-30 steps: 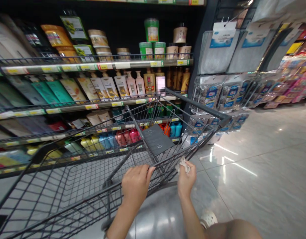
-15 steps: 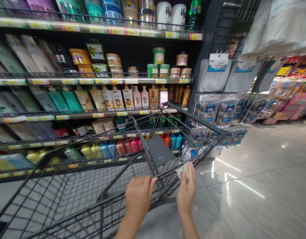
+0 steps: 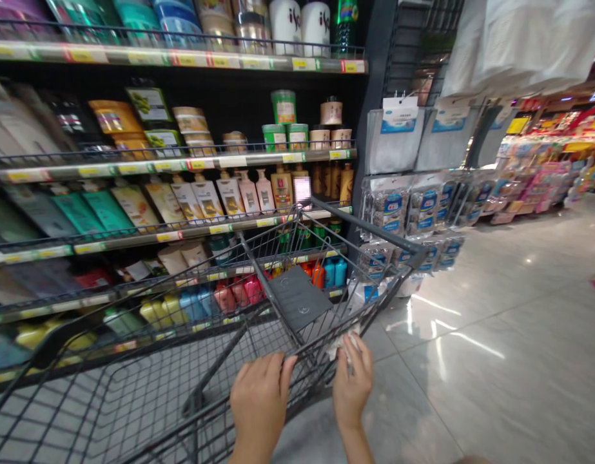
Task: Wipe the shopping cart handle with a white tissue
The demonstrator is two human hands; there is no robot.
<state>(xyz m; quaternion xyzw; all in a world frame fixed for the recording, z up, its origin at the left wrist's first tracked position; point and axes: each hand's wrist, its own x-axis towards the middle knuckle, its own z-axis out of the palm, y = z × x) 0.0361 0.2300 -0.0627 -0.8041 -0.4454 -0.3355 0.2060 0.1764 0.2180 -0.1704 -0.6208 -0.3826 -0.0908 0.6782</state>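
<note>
A dark grey wire shopping cart point(image 3: 147, 377) stands sideways before me, with nothing lying in its basket. My left hand point(image 3: 261, 393) is wrapped over the cart's near top rail, fingers closed. To its right, my right hand point(image 3: 354, 380) has its fingers closed on a crumpled whitish cloth or tissue point(image 3: 336, 347), pressed against the same rail. Exactly what kind of wipe it is I cannot tell. A grey plastic seat flap point(image 3: 300, 299) sits inside the cart, close to both hands. The cart's push handle point(image 3: 365, 224) reaches away toward the shelves.
Shelves point(image 3: 191, 225) of pump bottles, jars and tubs run along the far side of the cart. Packaged scouring pads point(image 3: 389, 206) and grey cloths point(image 3: 394, 145) hang at the shelf end. Shiny tiled floor point(image 3: 471, 341) extends right, toward colourful displays point(image 3: 524, 167).
The view has turned slightly right, so shelves and cart appear further left. My right hand with the wipe has slid a little down along the rail; my left hand keeps its grip.
</note>
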